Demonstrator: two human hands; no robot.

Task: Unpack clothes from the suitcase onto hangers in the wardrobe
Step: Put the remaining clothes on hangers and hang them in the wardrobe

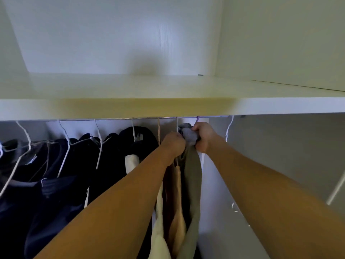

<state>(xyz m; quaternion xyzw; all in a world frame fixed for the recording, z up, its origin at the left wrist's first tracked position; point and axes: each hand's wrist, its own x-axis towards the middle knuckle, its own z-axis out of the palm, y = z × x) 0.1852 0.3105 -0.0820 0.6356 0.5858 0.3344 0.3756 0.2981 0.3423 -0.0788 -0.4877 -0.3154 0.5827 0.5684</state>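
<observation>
Fingers [199, 128] bunching grey garment [189, 136], both hands

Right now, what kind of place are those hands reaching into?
Most likely the inside of a wardrobe. A metal rail under a white shelf carries wire hangers with dark clothes, and both the left hand and right hand grip a grey garment by the rail.
</observation>
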